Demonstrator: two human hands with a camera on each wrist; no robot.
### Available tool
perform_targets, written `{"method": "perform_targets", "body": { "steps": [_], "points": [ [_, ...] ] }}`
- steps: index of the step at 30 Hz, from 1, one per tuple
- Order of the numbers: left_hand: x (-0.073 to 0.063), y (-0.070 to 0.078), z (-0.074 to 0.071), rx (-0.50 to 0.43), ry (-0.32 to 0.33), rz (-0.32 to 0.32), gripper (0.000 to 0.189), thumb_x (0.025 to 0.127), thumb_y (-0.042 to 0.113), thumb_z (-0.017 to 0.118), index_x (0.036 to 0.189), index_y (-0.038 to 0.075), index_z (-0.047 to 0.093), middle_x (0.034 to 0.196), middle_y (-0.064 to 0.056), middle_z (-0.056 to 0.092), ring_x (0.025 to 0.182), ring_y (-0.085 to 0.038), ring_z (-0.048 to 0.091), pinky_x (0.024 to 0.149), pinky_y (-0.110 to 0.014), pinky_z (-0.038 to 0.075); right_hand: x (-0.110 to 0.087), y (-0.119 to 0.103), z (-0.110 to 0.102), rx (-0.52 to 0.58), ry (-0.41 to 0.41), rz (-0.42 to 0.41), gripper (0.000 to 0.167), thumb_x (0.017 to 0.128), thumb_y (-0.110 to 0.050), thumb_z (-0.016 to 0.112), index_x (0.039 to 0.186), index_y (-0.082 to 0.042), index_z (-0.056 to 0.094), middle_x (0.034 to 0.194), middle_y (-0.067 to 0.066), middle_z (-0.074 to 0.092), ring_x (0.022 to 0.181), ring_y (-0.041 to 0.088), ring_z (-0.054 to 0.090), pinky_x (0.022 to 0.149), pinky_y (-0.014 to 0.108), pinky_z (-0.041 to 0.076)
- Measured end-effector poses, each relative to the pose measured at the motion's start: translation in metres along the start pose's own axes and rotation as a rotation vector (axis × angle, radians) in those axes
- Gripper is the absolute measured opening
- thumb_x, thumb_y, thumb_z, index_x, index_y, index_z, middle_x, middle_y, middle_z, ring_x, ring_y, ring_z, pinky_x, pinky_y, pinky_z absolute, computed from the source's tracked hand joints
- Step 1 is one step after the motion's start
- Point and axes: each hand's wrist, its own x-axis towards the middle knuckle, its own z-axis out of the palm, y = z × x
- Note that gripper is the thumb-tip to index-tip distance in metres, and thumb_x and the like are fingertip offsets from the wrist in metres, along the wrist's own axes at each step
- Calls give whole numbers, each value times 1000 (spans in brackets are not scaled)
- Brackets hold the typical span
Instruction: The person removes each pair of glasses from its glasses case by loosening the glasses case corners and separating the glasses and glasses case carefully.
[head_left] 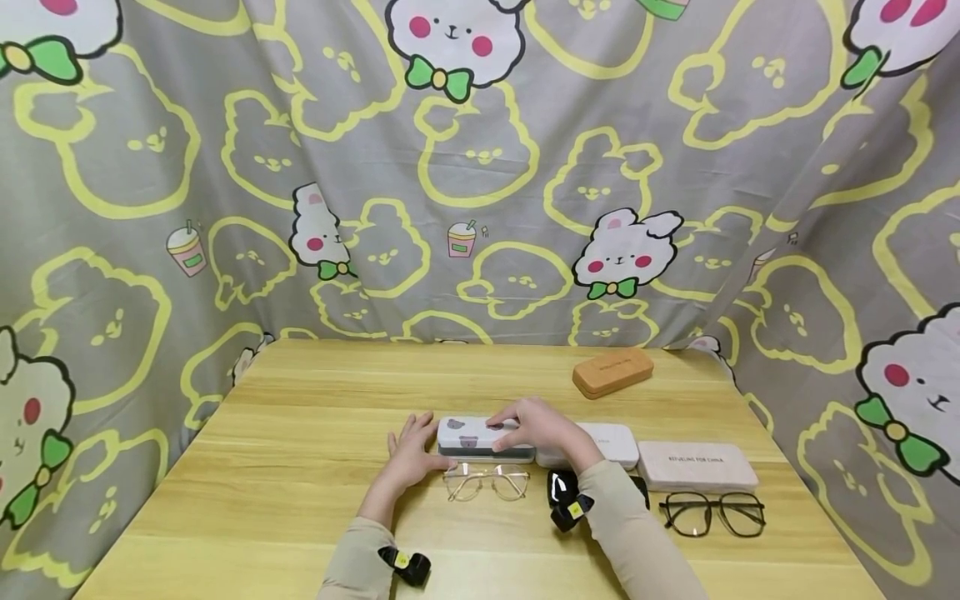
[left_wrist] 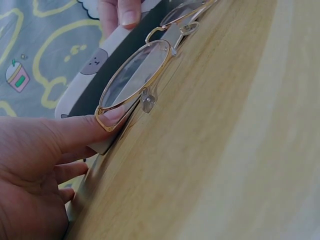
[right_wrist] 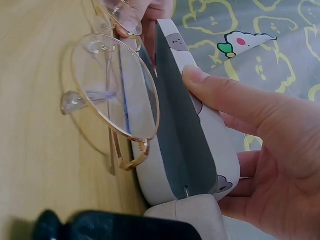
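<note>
A white glasses case (head_left: 465, 430) printed with bear heads lies mid-table, its lid partly raised. The right wrist view shows its dark grey-green inside (right_wrist: 182, 135). My left hand (head_left: 407, 457) grips the left end, thumb along the front of the base, fingers behind. With the thumb on top and fingers round the back, my right hand (head_left: 536, 423) holds the lid. Gold wire-framed glasses (head_left: 486, 481) rest on the wood right in front of the case, close to my left thumb. Dark sunglasses (head_left: 561, 486) sit under my right wrist, partly hidden by the sleeve.
A white case (head_left: 618, 446) stands right beside the patterned one, then a pale pink case (head_left: 697, 465) with lettering. Black-framed glasses (head_left: 712, 502) lie before the pink case. Farther back is an orange-brown case (head_left: 613, 372). A printed curtain (head_left: 480, 275) surrounds the wooden table (head_left: 315, 400).
</note>
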Motion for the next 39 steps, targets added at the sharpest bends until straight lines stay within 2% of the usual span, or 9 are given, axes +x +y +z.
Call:
{"method": "perform_targets", "body": {
  "steps": [7, 14, 18, 24, 27, 39],
  "points": [
    [-1, -1, 1, -17, -7, 0, 80, 70, 22, 85, 139, -1, 50, 155, -23, 33, 148, -47, 10, 111, -72, -12, -3, -1, 4, -11, 33, -12, 44, 77, -41, 79, 116, -22, 73, 118, 0, 72, 115, 18, 64, 98, 40, 51],
    [0, -1, 1, -22, -5, -1, 80, 70, 22, 85, 138, -1, 51, 155, -24, 33, 148, -47, 11, 111, -73, -12, -5, -3, 7, -89, 66, -58, 42, 76, -39, 81, 114, -21, 74, 113, -3, 74, 105, 13, 67, 88, 32, 54],
    [2, 0, 0, -19, 5, -1, 79, 69, 21, 86, 138, -1, 52, 154, -24, 34, 148, -47, 11, 111, -73, -12, -5, -6, 8, -92, 76, -46, 43, 75, -37, 82, 114, -20, 74, 113, -3, 74, 104, 14, 67, 86, 32, 53],
    [1, 2, -2, -34, 2, -2, 78, 70, 21, 86, 137, -1, 52, 154, -24, 34, 148, -47, 11, 111, -72, -12, -7, -10, 9, -91, 80, -10, 44, 75, -34, 83, 115, -18, 73, 115, -1, 73, 111, 19, 66, 93, 37, 53],
    [1, 2, -2, -35, -1, -2, 78, 70, 21, 85, 137, -1, 52, 154, -24, 34, 148, -47, 10, 111, -72, -12, -8, -12, 10, -116, 83, -18, 44, 75, -33, 83, 115, -18, 73, 115, -2, 73, 110, 19, 66, 93, 37, 53],
    [1, 1, -2, -35, -3, -4, 77, 71, 21, 85, 137, -2, 52, 154, -24, 34, 148, -47, 11, 111, -73, -11, -8, -16, 13, -189, 102, -26, 43, 74, -31, 83, 114, -18, 73, 111, -3, 74, 102, 15, 67, 85, 33, 54]
  ]
}}
